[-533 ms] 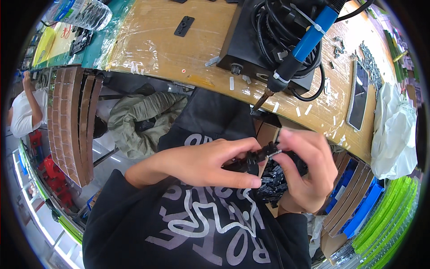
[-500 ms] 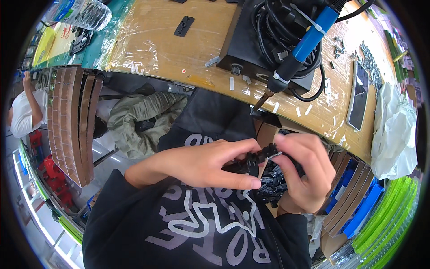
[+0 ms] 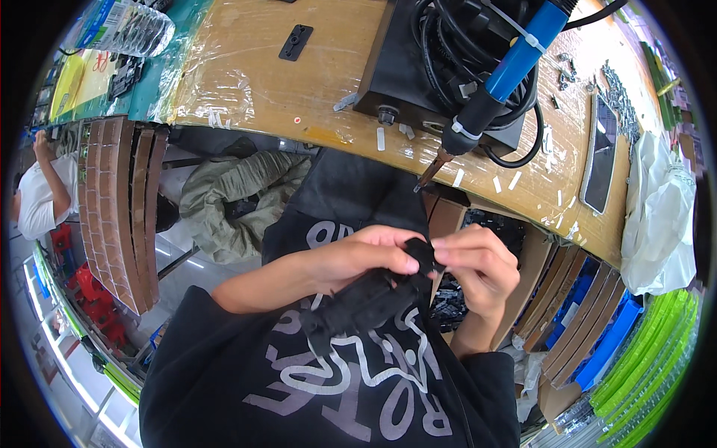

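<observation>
In front of my chest, my left hand (image 3: 357, 257) grips a long black plastic part (image 3: 358, 305), thumb on top near its right end. The part is slightly blurred and hangs down to the left over the dark printed shirt. My right hand (image 3: 479, 270) meets it at that right end, thumb and fingers pinched together. Whatever small piece lies between those fingertips is hidden. Just above both hands, a soldering iron (image 3: 529, 48) with a blue handle points its tip down past the table edge, apart from them.
A cardboard box (image 3: 529, 287) with many small black pieces stands below the table, behind my right hand. On the table (image 3: 246, 56) are a black power unit (image 3: 381, 82) with coiled cable, a flat black plate (image 3: 296, 42), a phone (image 3: 600, 153) and a water bottle (image 3: 138, 30). A white plastic bag (image 3: 657, 224) hangs at right.
The black part has turned and now shows at length below my left hand. My right hand has moved left and slightly down, its fingertips closing at the part's right end.
</observation>
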`<action>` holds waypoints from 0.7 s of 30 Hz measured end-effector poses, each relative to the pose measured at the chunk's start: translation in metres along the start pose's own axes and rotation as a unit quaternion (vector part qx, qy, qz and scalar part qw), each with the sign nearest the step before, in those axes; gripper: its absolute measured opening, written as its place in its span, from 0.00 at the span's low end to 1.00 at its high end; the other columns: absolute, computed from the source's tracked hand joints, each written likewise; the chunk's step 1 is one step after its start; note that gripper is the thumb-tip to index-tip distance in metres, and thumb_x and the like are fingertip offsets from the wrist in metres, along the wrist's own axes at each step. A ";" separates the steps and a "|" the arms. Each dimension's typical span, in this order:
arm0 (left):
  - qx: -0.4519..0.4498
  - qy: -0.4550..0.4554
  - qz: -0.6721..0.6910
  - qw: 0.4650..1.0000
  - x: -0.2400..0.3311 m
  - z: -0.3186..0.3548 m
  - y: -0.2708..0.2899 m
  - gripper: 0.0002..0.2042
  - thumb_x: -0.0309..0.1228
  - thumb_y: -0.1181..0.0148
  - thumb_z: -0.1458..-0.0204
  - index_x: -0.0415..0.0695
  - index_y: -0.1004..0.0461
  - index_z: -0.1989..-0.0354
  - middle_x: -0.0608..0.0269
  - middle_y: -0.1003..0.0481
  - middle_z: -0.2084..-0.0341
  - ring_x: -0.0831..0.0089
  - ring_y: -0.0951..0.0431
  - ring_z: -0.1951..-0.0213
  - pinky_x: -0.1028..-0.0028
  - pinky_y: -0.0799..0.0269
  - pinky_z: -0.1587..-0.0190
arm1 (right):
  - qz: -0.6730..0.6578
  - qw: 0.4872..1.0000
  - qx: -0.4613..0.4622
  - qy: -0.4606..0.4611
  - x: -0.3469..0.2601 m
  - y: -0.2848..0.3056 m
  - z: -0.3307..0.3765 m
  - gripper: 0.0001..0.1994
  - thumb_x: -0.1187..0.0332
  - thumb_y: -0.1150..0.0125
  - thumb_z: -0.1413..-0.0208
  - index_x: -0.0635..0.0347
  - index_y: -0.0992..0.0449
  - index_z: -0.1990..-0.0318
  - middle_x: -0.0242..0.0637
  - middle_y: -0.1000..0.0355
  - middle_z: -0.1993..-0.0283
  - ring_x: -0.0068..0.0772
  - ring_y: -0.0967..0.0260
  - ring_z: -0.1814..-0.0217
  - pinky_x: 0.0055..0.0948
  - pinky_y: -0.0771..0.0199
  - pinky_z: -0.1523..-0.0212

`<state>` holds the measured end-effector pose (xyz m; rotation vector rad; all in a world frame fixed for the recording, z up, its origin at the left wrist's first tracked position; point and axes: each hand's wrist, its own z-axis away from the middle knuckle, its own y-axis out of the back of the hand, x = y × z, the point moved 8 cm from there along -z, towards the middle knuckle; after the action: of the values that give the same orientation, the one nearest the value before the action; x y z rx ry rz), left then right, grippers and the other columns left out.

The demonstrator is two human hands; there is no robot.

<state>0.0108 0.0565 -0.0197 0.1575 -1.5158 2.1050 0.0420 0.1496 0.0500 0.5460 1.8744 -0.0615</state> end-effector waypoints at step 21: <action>0.273 -0.218 -0.189 0.918 0.038 0.016 0.038 0.06 0.24 0.51 0.53 0.39 0.37 0.67 0.70 0.32 0.78 0.89 0.35 0.76 0.86 0.39 0.74 | -0.410 0.792 -0.005 -0.453 0.048 -0.064 0.059 0.07 0.79 0.50 0.51 0.68 0.38 0.64 0.38 0.32 0.75 0.23 0.35 0.82 0.20 0.32 0.78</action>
<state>-0.0434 0.0468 -0.0313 1.0939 -0.9508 2.1887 0.0557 0.0912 -0.0290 -0.3377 1.0127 -0.7556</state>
